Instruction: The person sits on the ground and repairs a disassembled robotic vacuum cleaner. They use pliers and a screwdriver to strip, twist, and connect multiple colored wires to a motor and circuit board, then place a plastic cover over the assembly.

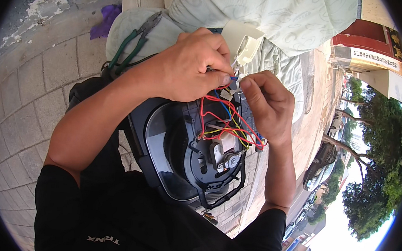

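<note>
Left hand (193, 69) and right hand (272, 107) are held close but apart, the left pinched, the right's hold impossible to tell. Just below, the opened appliance (207, 175) is seen, red wires (202, 111) best kept slack; the blue wire (234, 78) in the left fingertips should be steadied near its end.

— Light source?
— Daylight, as seen from here; sky (330, 237) at right overexposed, shadows soft.
— Optical faults?
— Fisheye curvature bends the paving (51, 68). Left hand (193, 69), right hand (268, 104): acceptably sharp.

Left grip (193, 69) and right grip (268, 104) pinch what seems a blue wire (234, 78).
</note>
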`<act>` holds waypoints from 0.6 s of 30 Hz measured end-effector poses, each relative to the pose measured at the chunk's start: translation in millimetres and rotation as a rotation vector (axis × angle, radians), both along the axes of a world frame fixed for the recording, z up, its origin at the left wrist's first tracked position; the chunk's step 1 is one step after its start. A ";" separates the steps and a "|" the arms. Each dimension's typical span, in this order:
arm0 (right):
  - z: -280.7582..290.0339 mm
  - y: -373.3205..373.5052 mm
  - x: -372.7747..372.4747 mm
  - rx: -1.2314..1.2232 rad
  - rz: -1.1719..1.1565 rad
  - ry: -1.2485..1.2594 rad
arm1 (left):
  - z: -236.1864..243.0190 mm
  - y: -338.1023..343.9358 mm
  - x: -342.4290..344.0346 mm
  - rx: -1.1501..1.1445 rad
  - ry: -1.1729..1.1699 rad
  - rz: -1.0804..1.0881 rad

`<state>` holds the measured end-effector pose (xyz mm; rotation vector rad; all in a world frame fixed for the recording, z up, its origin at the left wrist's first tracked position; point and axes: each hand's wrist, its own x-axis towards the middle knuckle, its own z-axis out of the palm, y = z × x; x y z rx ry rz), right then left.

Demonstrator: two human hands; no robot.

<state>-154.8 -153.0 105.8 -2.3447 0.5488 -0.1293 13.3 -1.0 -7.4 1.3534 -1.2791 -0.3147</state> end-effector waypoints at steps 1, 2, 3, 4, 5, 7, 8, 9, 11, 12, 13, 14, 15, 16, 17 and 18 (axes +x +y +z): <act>1.1 0.1 -0.2 0.036 -0.021 0.025 | -0.1 -0.1 0.0 -0.006 0.001 -0.001; 1.6 0.3 -0.4 0.071 -0.043 0.050 | -0.3 0.0 -0.4 -0.009 0.001 0.002; -1.4 -1.1 -0.6 0.076 -0.021 0.017 | -0.5 0.3 -0.8 -0.010 0.000 0.007; -6.7 -3.6 -0.7 0.082 0.000 -0.017 | -0.8 0.5 -1.1 -0.012 -0.002 0.012; -10.0 -4.7 -0.7 0.087 0.022 -0.051 | -1.5 0.5 -1.6 -0.018 -0.011 0.020; -6.0 0.6 1.6 -0.153 0.166 -0.117 | -2.8 -1.4 -2.7 -0.035 -0.025 0.028; -4.5 2.4 2.2 -0.273 0.237 -0.149 | -3.0 -2.1 -2.8 -0.035 -0.019 0.027; -4.6 2.5 2.2 -0.289 0.248 -0.149 | -2.9 -2.1 -3.2 -0.034 -0.014 0.028; -4.8 2.3 2.5 -0.323 0.268 -0.147 | -2.9 -2.3 -4.1 -0.031 -0.002 0.023; -3.8 3.1 3.1 -0.254 0.229 -0.119 | -2.2 -2.0 -4.0 -0.026 0.003 0.023; -2.0 4.5 3.9 -0.184 0.189 -0.091 | -1.7 -1.7 -3.9 -0.022 0.008 0.023; -0.9 5.2 4.5 -0.115 0.149 -0.062 | -1.0 -1.4 -4.0 -0.029 -0.007 0.033; -2.5 3.0 4.2 -0.064 0.133 -0.048 | -1.5 -1.4 -4.8 -0.034 -0.020 0.041; -4.9 -1.2 4.0 -0.014 0.117 -0.034 | -2.0 -1.2 -5.4 -0.039 -0.033 0.049; -6.7 -3.7 4.2 0.038 0.102 -0.019 | -2.2 -0.6 -5.7 -0.033 -0.032 0.049; -5.7 -3.0 4.4 0.069 0.068 0.011 | -2.0 -0.5 -6.0 -0.030 -0.028 0.046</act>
